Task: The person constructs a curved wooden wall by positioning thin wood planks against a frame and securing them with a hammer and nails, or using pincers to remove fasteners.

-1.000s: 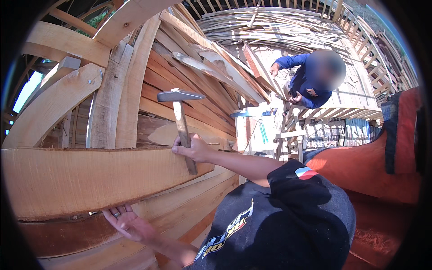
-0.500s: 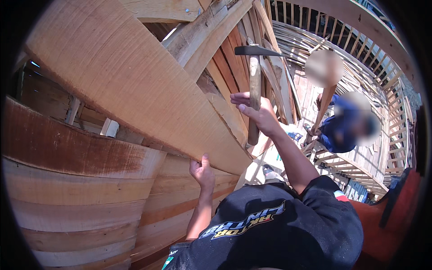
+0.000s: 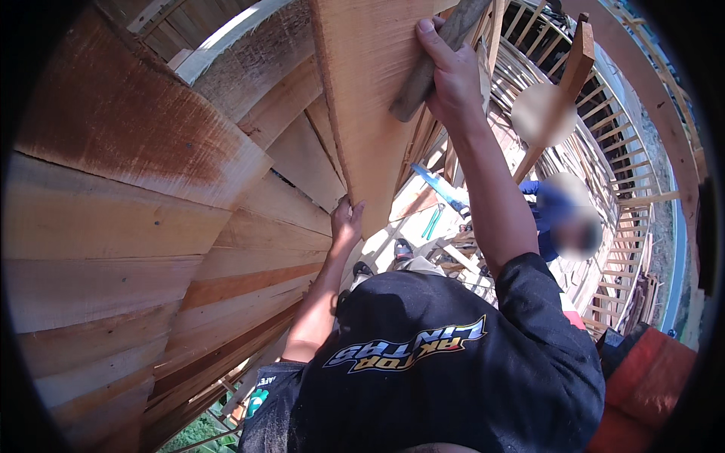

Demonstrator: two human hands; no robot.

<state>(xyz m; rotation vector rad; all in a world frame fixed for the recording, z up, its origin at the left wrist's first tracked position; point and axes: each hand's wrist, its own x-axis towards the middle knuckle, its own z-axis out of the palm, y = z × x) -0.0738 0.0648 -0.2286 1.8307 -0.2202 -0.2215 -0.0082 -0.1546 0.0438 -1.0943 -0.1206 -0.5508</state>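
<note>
A long pale wooden plank [image 3: 362, 83] stands nearly upright ahead of me, its narrow end toward my feet. My left hand [image 3: 346, 221] is closed on the plank's lower left edge. High on its right side, my right hand [image 3: 455, 79] is wrapped round a hammer [image 3: 421, 83], with the thumb over the wooden handle. The handle slants across the plank's face; the hammer's head is out of view. Whether the right fingers also press on the plank, I cannot tell. To the left curves a wall of planking [image 3: 113, 219], one board stained reddish brown.
A saw [image 3: 442, 190] and green-handled pliers [image 3: 433, 221] lie beyond my feet. A person in blue [image 3: 550, 204] is low down at the right, near a slanting timber [image 3: 578, 64]. Slatted railing [image 3: 627, 219] curves behind. Something red [image 3: 642, 385] stands at lower right.
The plank has swung from a leftward slant to nearly upright, my left hand still on it. My right hand has gone up to the plank, the hammer now tilted. The view has turned, showing the saw.
</note>
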